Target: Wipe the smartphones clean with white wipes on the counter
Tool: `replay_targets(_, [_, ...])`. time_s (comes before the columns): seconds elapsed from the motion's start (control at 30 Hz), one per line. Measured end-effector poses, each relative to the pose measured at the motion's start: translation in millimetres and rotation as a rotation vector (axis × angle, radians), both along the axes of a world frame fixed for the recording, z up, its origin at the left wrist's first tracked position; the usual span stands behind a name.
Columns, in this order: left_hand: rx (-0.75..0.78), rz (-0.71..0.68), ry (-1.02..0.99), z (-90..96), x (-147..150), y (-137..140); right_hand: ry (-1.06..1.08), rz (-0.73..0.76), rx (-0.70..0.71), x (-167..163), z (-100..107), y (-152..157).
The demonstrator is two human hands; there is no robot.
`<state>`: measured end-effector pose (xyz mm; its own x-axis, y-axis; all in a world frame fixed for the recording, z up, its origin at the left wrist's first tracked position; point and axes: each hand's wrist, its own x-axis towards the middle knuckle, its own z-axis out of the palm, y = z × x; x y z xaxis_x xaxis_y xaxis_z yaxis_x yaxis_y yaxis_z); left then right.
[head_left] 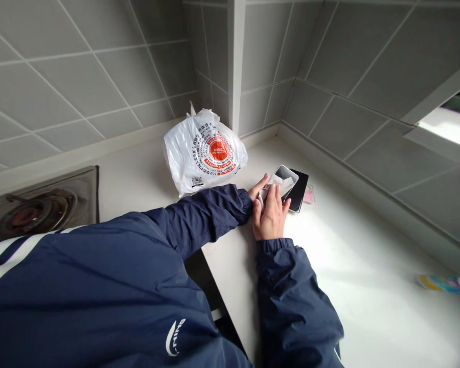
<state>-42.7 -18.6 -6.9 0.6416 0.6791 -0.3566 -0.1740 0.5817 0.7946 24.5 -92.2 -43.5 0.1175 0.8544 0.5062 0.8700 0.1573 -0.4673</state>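
Note:
A smartphone [291, 175] with a pale frame and a glossy dark face lies tilted over a flat black device [300, 190] on the counter. My left hand [257, 189] grips the phone by its near-left edge, with part of the fingers hidden. A crumpled white tissue [282, 182] is spread across the phone's face. My right hand [271, 215] presses that tissue against the phone, fingers stretched forward and close together. Just beyond the black device, a small pink item [308, 196] pokes out; its kind is unclear.
A white plastic bag [182, 153] with red and black print stands at the back of the counter [352, 255]. To the left is a gas stove [42, 207]. A colourful tube-like packet [442, 284] lies far right. Grey tiled walls meet behind.

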Motion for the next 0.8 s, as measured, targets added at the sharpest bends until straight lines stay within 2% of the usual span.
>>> replay_targets(0.17, [-0.149,-0.033,-0.289,-5.0,1,2,-0.076,-0.057,-0.036,6,-7,-2])
replay_targets(0.27, [-0.117,0.029,-0.335,-11.0,8,7,-0.072,-0.114,-0.055,10,-3,4])
replay_targets(0.4, [-0.077,0.113,-0.364,-19.8,16,13,-0.084,-0.155,-0.079,16,12,20])
replay_targets(0.53, [-0.014,0.216,-0.376,-28.0,17,15,-0.142,-0.059,0.014,20,15,31])
replay_targets(0.63, [0.006,0.187,-0.371,-35.0,15,14,-0.165,0.030,0.120,23,5,30])
replay_targets(0.8, [0.081,0.163,-0.325,-47.3,12,15,-0.081,-0.083,0.179,29,-3,28])
